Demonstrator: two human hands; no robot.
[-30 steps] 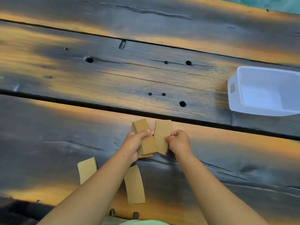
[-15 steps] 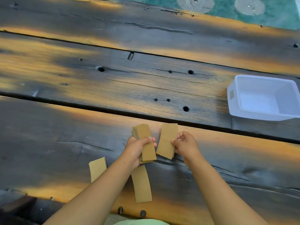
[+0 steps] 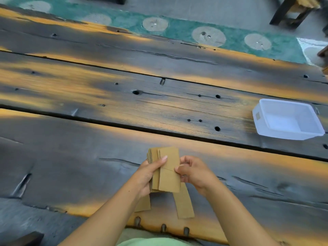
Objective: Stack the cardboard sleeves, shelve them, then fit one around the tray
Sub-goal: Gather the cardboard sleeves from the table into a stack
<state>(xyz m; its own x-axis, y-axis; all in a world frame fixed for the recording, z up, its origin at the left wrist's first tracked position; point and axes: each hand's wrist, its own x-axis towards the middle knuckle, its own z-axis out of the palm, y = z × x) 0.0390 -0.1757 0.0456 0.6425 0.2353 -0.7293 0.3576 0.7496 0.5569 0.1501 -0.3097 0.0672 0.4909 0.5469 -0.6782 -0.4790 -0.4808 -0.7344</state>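
Note:
A stack of flat brown cardboard sleeves is held above the table's near plank. My left hand grips the stack from its left side, thumb across the front. My right hand pinches the right edge of the front sleeve, pressed onto the stack. Two loose sleeves lie on the table below my hands: one under my right wrist, another partly hidden by my left forearm. A white plastic tray sits empty at the far right of the middle plank.
The table is dark, worn wooden planks with gaps and holes. Its near edge carries metal pegs. Beyond the far edge lies a green patterned rug and a chair leg at top right.
My right hand brought its single sleeve leftwards onto the stack in my left hand; before, the two were held apart. The camera tilted up and shifted, showing the rug.

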